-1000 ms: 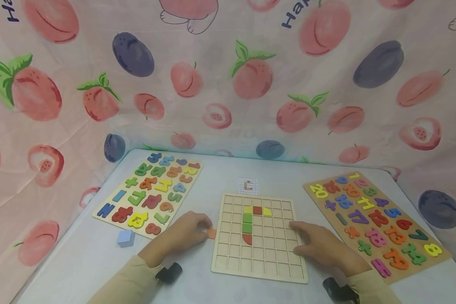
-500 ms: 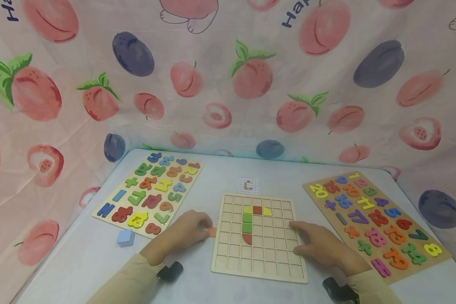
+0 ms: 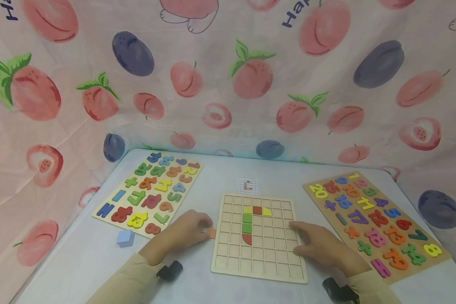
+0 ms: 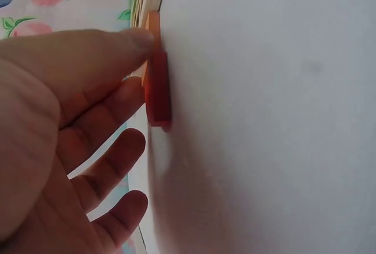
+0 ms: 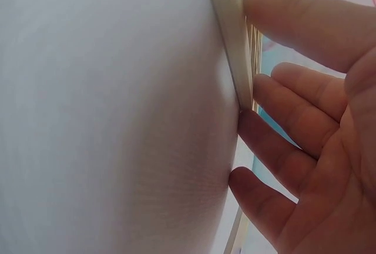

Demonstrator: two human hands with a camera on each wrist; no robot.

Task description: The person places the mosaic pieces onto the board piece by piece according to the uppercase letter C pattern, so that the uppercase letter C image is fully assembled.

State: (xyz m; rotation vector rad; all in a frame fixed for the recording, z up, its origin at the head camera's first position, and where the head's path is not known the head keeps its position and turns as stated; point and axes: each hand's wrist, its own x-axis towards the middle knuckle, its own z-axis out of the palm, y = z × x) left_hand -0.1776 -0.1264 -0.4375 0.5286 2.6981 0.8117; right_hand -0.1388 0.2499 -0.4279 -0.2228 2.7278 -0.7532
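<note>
The wooden grid board [image 3: 266,253] lies at the centre of the head view, with several red, yellow and green pieces in its cells. At its left edge my left hand [image 3: 190,229] pinches an orange wooden piece [image 4: 153,26] between thumb and index finger; the other fingers hang loosely curled. A red piece [image 4: 157,92] sits against the orange one in the left wrist view, and my hand hides it in the head view. My right hand [image 3: 321,245] rests against the board's right edge, its fingers relaxed and spread, with the thumb [image 5: 294,22] at the rim.
A small pattern card [image 3: 248,185] lies beyond the board. Number puzzle boards stand at the left [image 3: 115,194] and at the right [image 3: 399,270]. A light blue cube [image 3: 126,238] sits near my left forearm. Fruit-printed cloth [image 3: 220,63] hangs behind the table.
</note>
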